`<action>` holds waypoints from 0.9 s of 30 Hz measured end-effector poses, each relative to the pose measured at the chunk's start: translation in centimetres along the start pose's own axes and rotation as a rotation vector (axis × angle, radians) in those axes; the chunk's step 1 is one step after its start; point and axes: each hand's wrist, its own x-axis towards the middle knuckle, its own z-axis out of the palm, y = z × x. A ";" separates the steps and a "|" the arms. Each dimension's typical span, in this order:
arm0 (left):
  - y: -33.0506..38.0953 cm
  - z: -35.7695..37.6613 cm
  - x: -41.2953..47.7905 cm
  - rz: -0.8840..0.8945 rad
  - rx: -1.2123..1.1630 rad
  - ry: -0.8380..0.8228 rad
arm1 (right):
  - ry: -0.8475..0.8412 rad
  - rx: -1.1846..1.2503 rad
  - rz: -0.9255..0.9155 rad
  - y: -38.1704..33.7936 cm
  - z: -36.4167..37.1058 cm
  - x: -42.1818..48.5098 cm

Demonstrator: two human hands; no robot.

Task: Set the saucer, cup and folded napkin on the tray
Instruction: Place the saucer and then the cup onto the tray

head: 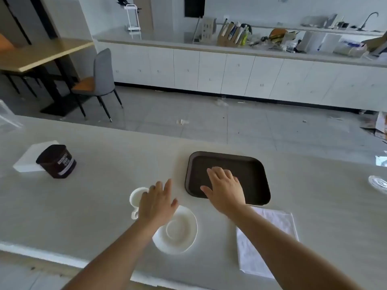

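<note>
Three things are waiting off the tray (259, 176): cup (136, 197), saucer (178, 231), napkin (270, 239), all lower centre. We are spreading our right hand (225, 188) flat on it, left hand (157, 203) open over the cup; saucer should go first.

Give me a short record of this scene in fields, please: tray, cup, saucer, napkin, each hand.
tray: on counter, holds no items
cup: on counter, left of tray
saucer: on counter, near side of cup
napkin: flat on counter, near side of tray
left hand: open, over cup and saucer
right hand: open, flat over tray
</note>
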 end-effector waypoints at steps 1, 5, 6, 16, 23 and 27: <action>0.1 0.5 -0.5 -0.036 -0.016 -0.055 | -0.053 0.041 0.007 0.2 0.7 -0.3; 0.3 4.1 -3.3 -0.236 -0.072 -0.252 | -0.331 0.118 0.052 0.7 4.9 -2.3; 0.3 4.8 -3.9 -0.270 -0.080 -0.278 | -0.370 0.129 0.060 0.9 5.8 -2.8; 1.8 6.2 -4.6 -0.492 -0.216 -0.213 | -0.535 0.353 0.182 0.9 10.9 -4.1; 0.9 7.6 -4.4 -0.568 -0.290 -0.197 | -0.545 0.591 0.350 0.3 11.9 -4.3; 0.3 7.6 -4.3 -0.560 -0.493 -0.091 | -0.517 0.648 0.418 0.8 11.5 -4.2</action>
